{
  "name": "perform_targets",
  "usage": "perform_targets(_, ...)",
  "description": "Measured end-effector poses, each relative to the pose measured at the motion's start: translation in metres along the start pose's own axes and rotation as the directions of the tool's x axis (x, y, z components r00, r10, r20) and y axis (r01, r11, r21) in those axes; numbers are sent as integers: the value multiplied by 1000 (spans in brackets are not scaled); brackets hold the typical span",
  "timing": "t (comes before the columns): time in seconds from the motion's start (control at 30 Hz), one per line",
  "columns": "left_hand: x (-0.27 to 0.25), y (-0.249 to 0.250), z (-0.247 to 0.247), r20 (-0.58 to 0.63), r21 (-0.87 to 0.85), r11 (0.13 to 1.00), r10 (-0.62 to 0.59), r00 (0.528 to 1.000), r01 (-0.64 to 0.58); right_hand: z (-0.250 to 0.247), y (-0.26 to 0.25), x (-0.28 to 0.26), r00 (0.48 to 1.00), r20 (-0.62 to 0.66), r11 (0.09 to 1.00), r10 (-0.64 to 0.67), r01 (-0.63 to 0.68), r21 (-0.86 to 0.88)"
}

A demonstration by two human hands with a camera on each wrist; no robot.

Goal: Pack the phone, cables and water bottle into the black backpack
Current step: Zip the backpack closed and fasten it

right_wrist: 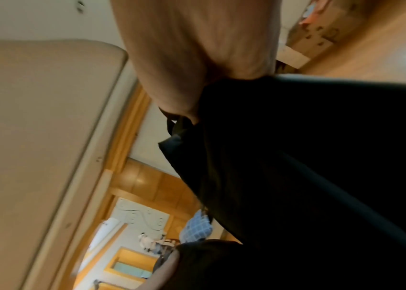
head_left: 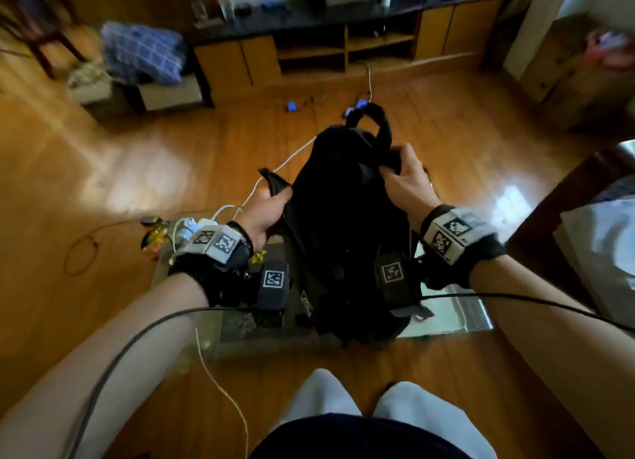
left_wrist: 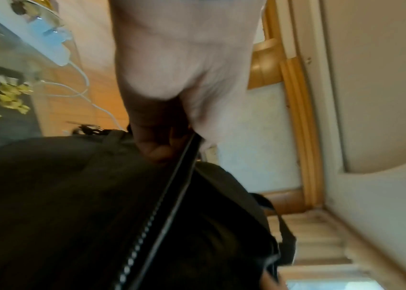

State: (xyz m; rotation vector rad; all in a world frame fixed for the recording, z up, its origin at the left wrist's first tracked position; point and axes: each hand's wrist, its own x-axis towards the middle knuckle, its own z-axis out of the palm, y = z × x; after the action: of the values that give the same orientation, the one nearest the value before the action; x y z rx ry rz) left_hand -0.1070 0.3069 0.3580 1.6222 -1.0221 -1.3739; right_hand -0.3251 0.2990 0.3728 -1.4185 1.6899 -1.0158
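Both hands (head_left: 271,207) (head_left: 403,180) grip backpack (head_left: 343,238); zipper (left_wrist: 162,206) only in L wrist view.

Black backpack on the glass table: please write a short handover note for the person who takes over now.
Left hand grips the black backpack at its left edge, beside the zipper. Right hand grips the fabric near the top handle. The backpack stands on the glass table. White cables lie at the table's left end. Phone and water bottle are not identifiable. Packing done: cannot tell. Left: confirm the contents, pack the cables.
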Motion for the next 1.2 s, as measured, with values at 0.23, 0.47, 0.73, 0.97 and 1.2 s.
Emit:
perform_targets(0.23, 13, 6, 3, -26, 40, 994, 107, 994, -106, -35, 6, -4, 985, -170, 999, -19, 26, 37)
perform_targets(0.47, 19, 28, 20, -2, 46, 989, 139, 990, -138, -33, 6, 10, 997, -80, 1000, 2, -5, -28)
perform_targets(0.73, 34, -9, 12, -61, 138, 988, 71, 996, -62, -27, 33, 20, 990, -10, 988, 141, -142, -56)
perform_targets(0.97, 31, 68, 4, -3, 6, 979, 204, 979, -204, -51, -34, 56, 976, -121, 978, -183, 193, 78)
perform_targets(1.2, 32, 53, 15, 50, 56, 988, 145, 988, -147, -34, -9, 81, 993, 121, 994, 5, -18, 104)
